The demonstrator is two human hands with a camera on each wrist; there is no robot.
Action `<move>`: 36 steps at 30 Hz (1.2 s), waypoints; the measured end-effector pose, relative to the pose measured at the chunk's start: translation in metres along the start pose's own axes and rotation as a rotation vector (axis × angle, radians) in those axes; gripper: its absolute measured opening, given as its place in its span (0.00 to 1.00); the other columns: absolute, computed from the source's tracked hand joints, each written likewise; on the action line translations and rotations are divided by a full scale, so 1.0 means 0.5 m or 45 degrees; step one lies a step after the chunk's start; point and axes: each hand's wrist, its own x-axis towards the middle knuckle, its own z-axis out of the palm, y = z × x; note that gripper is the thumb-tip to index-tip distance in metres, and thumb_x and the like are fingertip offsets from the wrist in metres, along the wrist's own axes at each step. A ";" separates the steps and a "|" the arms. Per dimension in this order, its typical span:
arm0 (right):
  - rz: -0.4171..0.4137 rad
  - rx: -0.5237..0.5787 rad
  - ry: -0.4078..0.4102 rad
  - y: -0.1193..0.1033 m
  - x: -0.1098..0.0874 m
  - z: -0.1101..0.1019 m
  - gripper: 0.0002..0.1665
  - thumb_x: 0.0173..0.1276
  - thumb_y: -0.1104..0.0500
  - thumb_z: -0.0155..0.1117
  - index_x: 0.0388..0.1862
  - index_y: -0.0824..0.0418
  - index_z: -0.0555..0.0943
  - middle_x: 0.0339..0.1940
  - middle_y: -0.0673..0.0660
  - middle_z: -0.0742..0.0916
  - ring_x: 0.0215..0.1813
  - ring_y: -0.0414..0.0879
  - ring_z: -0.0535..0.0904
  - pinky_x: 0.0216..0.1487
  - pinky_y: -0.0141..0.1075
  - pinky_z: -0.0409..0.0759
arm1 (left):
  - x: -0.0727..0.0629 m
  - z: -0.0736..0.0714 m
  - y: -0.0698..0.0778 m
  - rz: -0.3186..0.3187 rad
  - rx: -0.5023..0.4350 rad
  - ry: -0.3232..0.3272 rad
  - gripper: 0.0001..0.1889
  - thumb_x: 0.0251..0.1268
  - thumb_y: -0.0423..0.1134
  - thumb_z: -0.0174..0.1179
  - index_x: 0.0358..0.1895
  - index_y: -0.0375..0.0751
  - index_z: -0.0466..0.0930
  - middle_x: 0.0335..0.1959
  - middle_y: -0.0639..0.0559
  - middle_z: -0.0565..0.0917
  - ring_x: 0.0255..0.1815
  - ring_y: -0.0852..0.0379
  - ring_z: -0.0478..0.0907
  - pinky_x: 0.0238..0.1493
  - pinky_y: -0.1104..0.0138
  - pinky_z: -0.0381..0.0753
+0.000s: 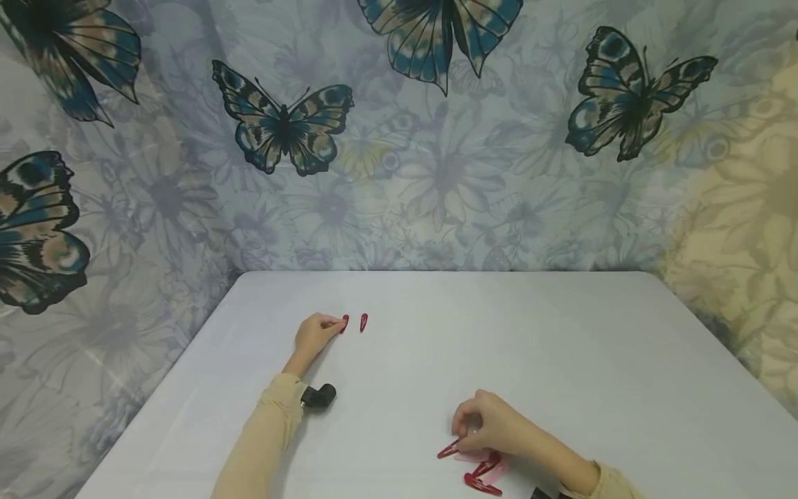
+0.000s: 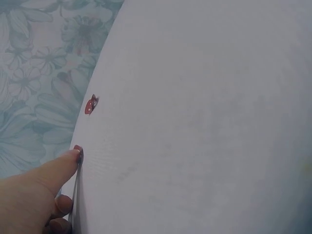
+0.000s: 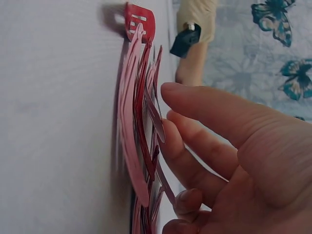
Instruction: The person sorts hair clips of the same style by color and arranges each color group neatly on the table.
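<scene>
At the far left of the white table, my left hand [image 1: 314, 336] pinches a red hair clip [image 1: 345, 324] at its fingertips. A second red hair clip [image 1: 364, 323] lies a little to the right of it. In the left wrist view, a fingertip covers part of the held red clip [image 2: 79, 153]. Near the front, my right hand [image 1: 499, 426] has curled fingers at a pile of snap clips, with a red hair clip [image 1: 449, 449] at the thumb. Pink clips [image 3: 129, 117] and red clips [image 3: 141, 107] overlap in that pile; some are partly hidden.
The white table [image 1: 561, 333] ends at a cloth backdrop [image 1: 449, 208] printed with flowers and butterflies. A black wrist camera [image 1: 319, 397] sticks out from the left sleeve [image 1: 262, 436]. Another red clip [image 1: 483, 484] lies at the pile's near edge.
</scene>
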 end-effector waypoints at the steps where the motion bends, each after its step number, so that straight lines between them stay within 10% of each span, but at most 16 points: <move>1: 0.011 -0.003 -0.001 0.000 -0.001 0.000 0.10 0.43 0.62 0.72 0.23 0.51 0.80 0.23 0.47 0.74 0.28 0.43 0.64 0.27 0.32 0.65 | 0.000 0.000 0.001 -0.001 -0.005 -0.003 0.09 0.51 0.44 0.65 0.30 0.41 0.86 0.30 0.49 0.80 0.33 0.50 0.75 0.35 0.59 0.70; 36: -0.100 0.040 -0.026 -0.007 -0.001 0.004 0.11 0.48 0.68 0.64 0.23 0.52 0.77 0.24 0.42 0.78 0.26 0.36 0.66 0.29 0.31 0.67 | -0.001 0.003 -0.002 0.051 -0.010 0.030 0.08 0.51 0.42 0.65 0.30 0.40 0.86 0.25 0.51 0.77 0.27 0.53 0.73 0.31 0.60 0.69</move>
